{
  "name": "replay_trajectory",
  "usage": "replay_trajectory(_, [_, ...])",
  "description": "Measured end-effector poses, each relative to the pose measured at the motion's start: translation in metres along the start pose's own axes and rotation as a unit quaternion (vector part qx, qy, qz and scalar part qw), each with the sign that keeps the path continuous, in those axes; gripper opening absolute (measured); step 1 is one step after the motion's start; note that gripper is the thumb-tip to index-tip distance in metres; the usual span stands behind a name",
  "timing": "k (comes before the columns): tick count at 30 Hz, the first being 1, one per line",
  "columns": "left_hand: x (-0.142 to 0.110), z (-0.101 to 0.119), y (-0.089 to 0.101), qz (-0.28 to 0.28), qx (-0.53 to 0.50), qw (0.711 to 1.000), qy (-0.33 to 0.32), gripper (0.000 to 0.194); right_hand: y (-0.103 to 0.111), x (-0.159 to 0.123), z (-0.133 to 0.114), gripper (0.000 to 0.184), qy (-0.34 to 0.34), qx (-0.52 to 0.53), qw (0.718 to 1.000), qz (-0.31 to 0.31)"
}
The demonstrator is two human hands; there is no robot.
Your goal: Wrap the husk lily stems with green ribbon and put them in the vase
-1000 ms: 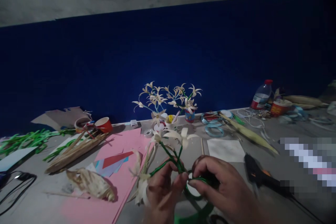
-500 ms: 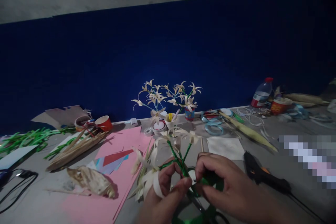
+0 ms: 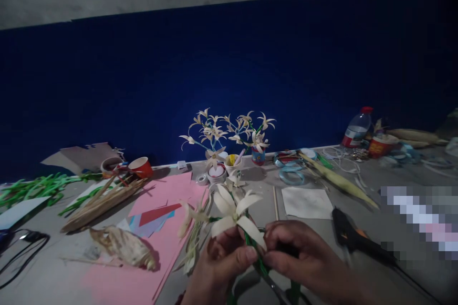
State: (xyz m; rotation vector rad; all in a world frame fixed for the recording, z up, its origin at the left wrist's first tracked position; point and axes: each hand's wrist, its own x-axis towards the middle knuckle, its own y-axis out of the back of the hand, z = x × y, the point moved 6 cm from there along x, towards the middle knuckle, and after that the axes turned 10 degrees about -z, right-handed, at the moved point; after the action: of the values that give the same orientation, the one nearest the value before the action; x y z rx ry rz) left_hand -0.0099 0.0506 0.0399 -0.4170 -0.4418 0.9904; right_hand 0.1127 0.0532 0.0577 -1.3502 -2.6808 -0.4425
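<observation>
Green-stemmed flowers (image 3: 234, 213) held on near side of white cup (image 3: 233, 169).
Left hand (image 3: 226, 263) clamps the stems; right hand (image 3: 304, 253) fingertips together beside them, contents unclear. Cup: yellow inside, pale stick (image 3: 241, 156) leaning. Right of cup: patterned can (image 3: 258, 158) with flowers.

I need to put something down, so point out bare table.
A broad patch front left, between the black cable and pink paper. A smaller one between the white sheet and pale-green husk. Crowded: around the standing flowers and beneath the left hand and right hand.
</observation>
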Motion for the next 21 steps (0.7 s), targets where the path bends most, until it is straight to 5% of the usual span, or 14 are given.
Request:
replay_trajectory(4, [0.01,-0.002,0.0,-0.047,-0.042,0.997,-0.044,0.016,-0.006,0.003,0.009,0.021,-0.024,0.077,0.997,-0.003])
replay_trajectory(7, [0.014,-0.005,0.002,-0.063,-0.055,0.994,-0.07,0.017,-0.006,0.005,0.003,0.022,0.004,0.04,0.999,0.009])
replay_trajectory(11, [0.008,-0.011,0.022,0.084,0.023,0.994,-0.07,0.016,0.003,0.005,-0.019,0.013,0.093,-0.168,0.978,0.082])
replay_trajectory(14, [0.001,-0.009,0.031,0.165,0.11,0.977,-0.077,0.017,-0.001,0.006,-0.027,0.017,0.127,-0.344,0.925,0.098])
replay_trajectory(18, [-0.004,-0.001,0.03,0.215,0.155,0.96,-0.092,0.016,-0.008,0.008,-0.029,0.018,0.144,-0.486,0.852,0.127])
replay_trajectory(21, [-0.004,0.004,0.025,0.202,0.135,0.963,-0.112,0.014,-0.007,0.008,-0.03,0.018,0.126,-0.455,0.873,0.127])
